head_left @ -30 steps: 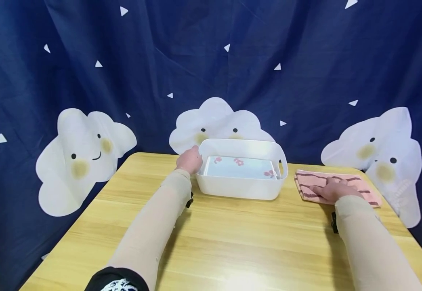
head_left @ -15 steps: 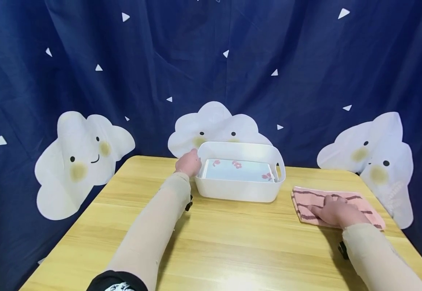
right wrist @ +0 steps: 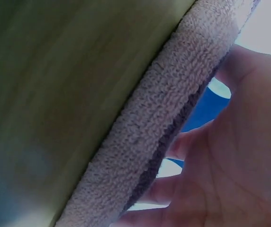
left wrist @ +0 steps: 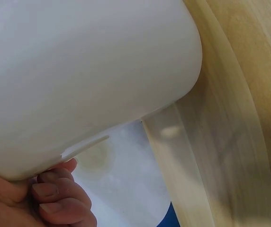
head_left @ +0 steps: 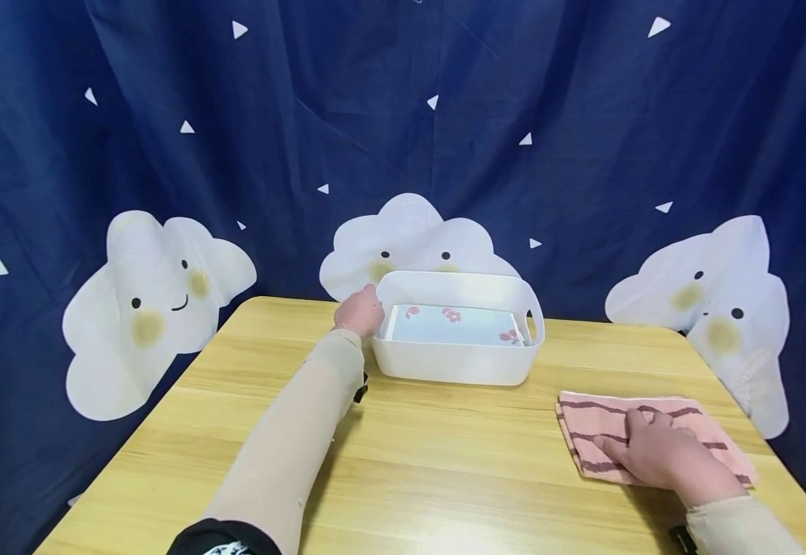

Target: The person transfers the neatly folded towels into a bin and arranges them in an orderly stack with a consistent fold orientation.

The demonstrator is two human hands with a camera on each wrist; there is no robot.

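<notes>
In the head view, a white plastic basket stands at the back middle of the table. My left hand grips its left end; the left wrist view has curled fingers at the handle beside the basket's smooth wall. A pink folded towel with dark red stripes lies flat at the right. On top of it my right hand presses with spread fingers. Up close in the right wrist view, the towel's thick looped edge lies along the wood, with the palm raised above it.
Inside the basket lies a flat pale blue item with pink flowers. The light wooden table reaches back to a dark blue curtain with cloud faces and white triangles.
My right hand has drawn the towel toward the table's near side, away from the basket. The left hand keeps its grip and the basket stays in place.
</notes>
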